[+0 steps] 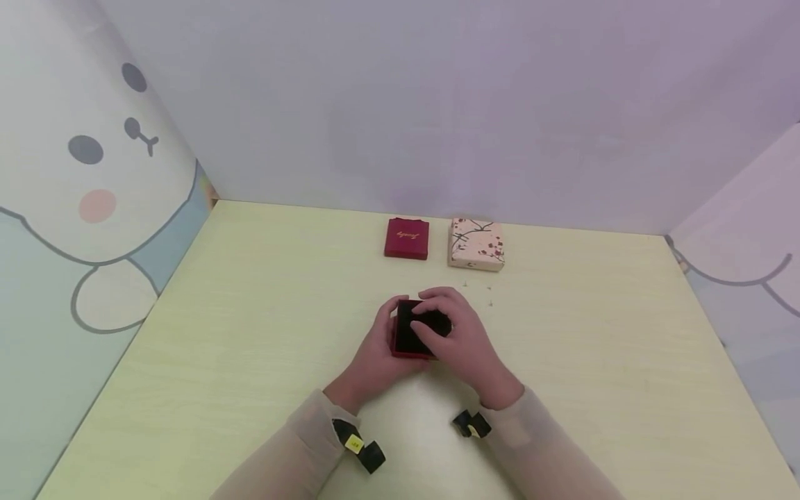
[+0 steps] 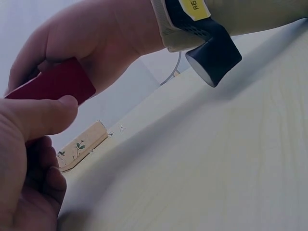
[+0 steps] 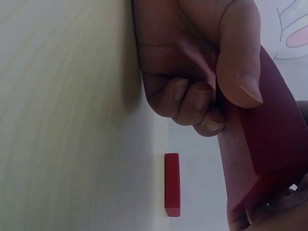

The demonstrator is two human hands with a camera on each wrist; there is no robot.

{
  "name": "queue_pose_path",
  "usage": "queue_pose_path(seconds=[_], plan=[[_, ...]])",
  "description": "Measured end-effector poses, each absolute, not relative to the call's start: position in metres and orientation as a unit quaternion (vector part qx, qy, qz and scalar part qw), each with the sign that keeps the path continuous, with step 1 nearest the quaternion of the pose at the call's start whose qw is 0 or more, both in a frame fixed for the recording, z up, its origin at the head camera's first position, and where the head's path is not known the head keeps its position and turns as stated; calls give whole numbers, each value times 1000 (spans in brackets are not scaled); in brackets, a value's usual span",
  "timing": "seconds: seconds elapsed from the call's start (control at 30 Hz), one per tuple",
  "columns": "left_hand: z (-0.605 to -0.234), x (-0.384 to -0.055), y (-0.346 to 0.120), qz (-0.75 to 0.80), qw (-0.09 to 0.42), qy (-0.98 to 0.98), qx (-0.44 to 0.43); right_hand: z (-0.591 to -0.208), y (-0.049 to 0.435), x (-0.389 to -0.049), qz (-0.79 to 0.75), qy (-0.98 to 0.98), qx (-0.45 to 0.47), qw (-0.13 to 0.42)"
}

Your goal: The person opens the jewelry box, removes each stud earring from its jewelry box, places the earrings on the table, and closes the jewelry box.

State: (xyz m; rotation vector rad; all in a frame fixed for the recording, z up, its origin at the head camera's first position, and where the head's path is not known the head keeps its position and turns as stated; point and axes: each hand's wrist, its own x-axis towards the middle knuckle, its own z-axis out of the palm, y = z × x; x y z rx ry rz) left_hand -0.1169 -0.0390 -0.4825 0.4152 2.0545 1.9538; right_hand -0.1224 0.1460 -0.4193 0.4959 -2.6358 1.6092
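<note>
In the head view my left hand grips a small red box, fingers at its left side and thumb along the near edge. A black pad fills the box's open top. My right hand arches over the box, bent fingers and thumb at the pad. Whether they pinch anything there is hidden. From the right wrist view, the left thumb presses on the red box's side. A red lid with gold lettering lies on the table behind the hands.
A floral pink box stands right of the red lid. Several tiny star-shaped pieces lie before it on the pale wooden table. Each wrist wears a black camera. A grey-violet wall rises behind the table.
</note>
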Motion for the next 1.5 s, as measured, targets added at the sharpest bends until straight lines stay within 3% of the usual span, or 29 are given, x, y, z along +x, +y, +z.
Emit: queue_pose_path(seconds=[0.63,1.17,1.5], plan=[[-485,-119,-38,682,138,703,145,-423,145,-124,437,-884,164,-15],[-484,-117,-38,679,145,708,133,-420,147,-123,416,-892,178,4],[-483,-117,-38,678,147,706,142,-418,147,-123,422,-894,148,-37]])
